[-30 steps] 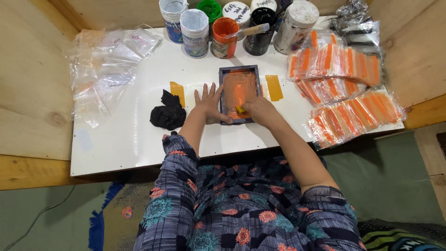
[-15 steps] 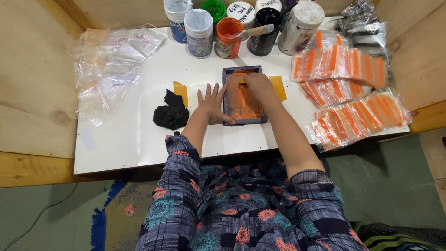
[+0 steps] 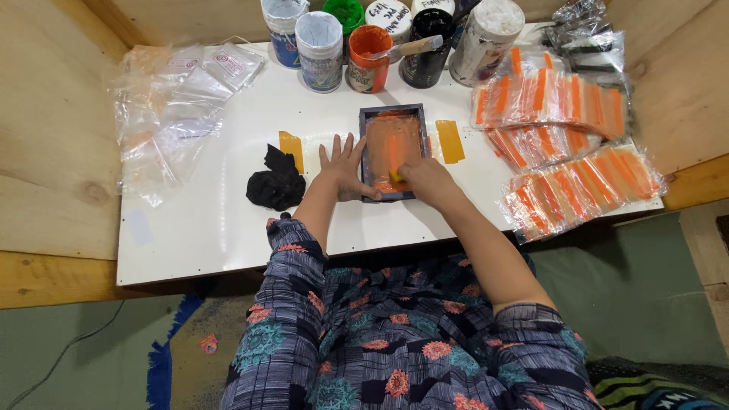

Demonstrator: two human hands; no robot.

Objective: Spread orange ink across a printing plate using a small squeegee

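A small dark-framed printing screen (image 3: 392,119) smeared with orange ink lies on the white table (image 3: 213,220). My left hand (image 3: 343,168) rests flat with fingers spread at the screen's left edge, pressing on its frame. My right hand (image 3: 425,179) is closed on a small yellow squeegee (image 3: 396,177) at the near end of the screen, over the orange ink. Two yellow tape strips (image 3: 291,149) (image 3: 449,141) sit on either side of the screen.
A crumpled black cloth (image 3: 276,184) lies left of my hand. Several ink pots stand at the back, an orange pot (image 3: 370,48) with a stick in it. Clear empty bags (image 3: 171,99) pile at left; bags with orange pieces (image 3: 566,152) pile at right.
My right hand has drawn the squeegee toward me, from the middle of the screen to its near end. The left hand stays on the frame.
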